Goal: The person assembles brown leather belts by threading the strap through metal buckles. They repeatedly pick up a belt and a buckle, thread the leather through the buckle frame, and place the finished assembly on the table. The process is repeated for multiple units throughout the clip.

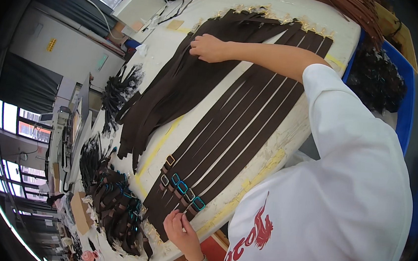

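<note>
Dark brown belt straps (251, 104) lie side by side in a row on the white table. Their near ends carry buckles (182, 187) in gold, silver and blue. My left hand (181, 233), with a metal watch at the wrist, rests over the strap ends just below the buckles, thumb apart from the fingers. Farther up, my right hand (209, 48) reaches across to a thick pile of similar brown straps (178, 85). Its fingers are curled in against the top straps and look closed on one; the fingertips are partly hidden.
A heap of buckled straps (118, 202) lies at the table's lower left, with black strips (118, 90) above it. A blue crate (404, 115) of dark pieces stands at right. Brown cords (349, 8) cover the far edge. Yellow tape (160, 143) marks the white table (278, 136).
</note>
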`<state>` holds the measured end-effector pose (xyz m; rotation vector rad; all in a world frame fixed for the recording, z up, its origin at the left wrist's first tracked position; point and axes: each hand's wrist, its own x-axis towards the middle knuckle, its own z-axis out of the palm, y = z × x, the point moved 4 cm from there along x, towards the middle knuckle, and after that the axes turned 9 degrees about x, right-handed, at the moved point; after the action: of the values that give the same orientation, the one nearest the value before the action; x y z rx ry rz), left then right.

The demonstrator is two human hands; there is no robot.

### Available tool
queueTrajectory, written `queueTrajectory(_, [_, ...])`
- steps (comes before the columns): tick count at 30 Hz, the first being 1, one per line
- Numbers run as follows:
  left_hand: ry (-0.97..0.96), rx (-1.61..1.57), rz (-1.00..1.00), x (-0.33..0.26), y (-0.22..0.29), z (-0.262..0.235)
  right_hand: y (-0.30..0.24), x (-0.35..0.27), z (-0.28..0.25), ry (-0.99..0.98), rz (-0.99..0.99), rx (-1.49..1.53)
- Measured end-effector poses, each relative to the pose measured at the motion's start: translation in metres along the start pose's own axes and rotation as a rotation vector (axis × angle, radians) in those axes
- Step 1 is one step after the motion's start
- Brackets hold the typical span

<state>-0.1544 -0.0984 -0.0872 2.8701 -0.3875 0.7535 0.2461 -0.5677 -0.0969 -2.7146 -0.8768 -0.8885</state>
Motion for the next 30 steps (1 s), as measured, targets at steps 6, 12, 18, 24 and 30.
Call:
queueTrajectory(6, [-0.029, -0.164, 0.037, 0.012, 0.027, 0.001, 0.022, 0.035, 0.017, -0.222, -0.005, -0.014])
queueTrajectory(12, [0.006, -0.262, 0.051, 0.042, 0.03, 0.004, 0.058, 0.063, 0.008, -0.179, -0.092, -0.146])
queueTrajectory(18, [0.015, -0.38, 0.176, 0.067, 0.052, 0.02, 0.024, 0.084, -0.004, -0.483, -0.29, -0.372])
queueTrajectory(24, [-0.543, -0.929, -0.089, 0.093, 0.072, 0.045, -0.048, 0.1, -0.141, -0.451, 0.279, 1.273])
queueTrajectory(30, [-0.555, -1.917, -0.052, 0.16, 0.099, 0.058, -0.192, 0.059, -0.192, -0.794, 0.324, 1.513])
